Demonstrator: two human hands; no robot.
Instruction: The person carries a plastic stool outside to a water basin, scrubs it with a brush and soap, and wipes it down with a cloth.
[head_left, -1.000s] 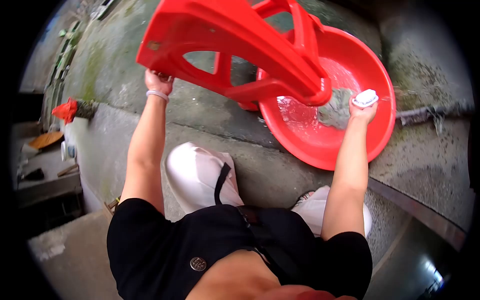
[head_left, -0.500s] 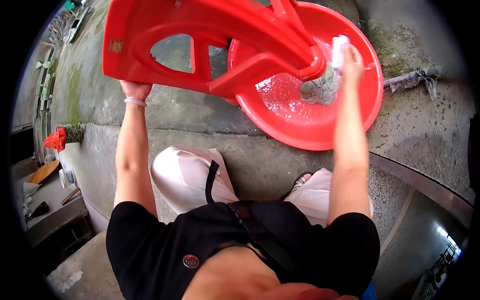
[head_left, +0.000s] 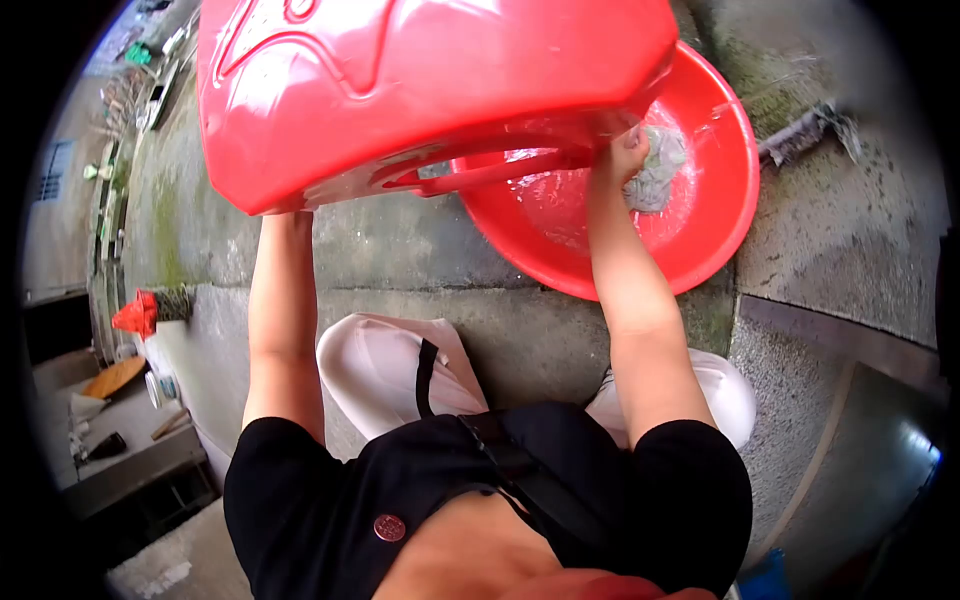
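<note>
A large, shiny red moulded plastic piece [head_left: 420,80], with raised lines on its face, is held up in front of me. My left forearm [head_left: 283,285] reaches under its left lower edge; the hand supporting it there is hidden. My right hand [head_left: 628,155] is closed at its right lower end, above the red basin [head_left: 735,180]. The fingers are partly covered, and what they grip cannot be made out. No brush shows now. A wet greyish-green cloth [head_left: 655,185] lies in the basin's water, just beside my right hand.
The basin stands on a wet concrete floor [head_left: 390,245]. Right of it lies a cloth-wrapped pole [head_left: 800,140]. A metal-edged ledge [head_left: 840,335] runs at the lower right. On the left are a red bag [head_left: 136,315] and a low counter with a wooden board [head_left: 113,377].
The red piece has turned from its hollowed side to its smooth face and come lower. My right hand has moved left and down to its edge; the white brush it held is out of sight.
</note>
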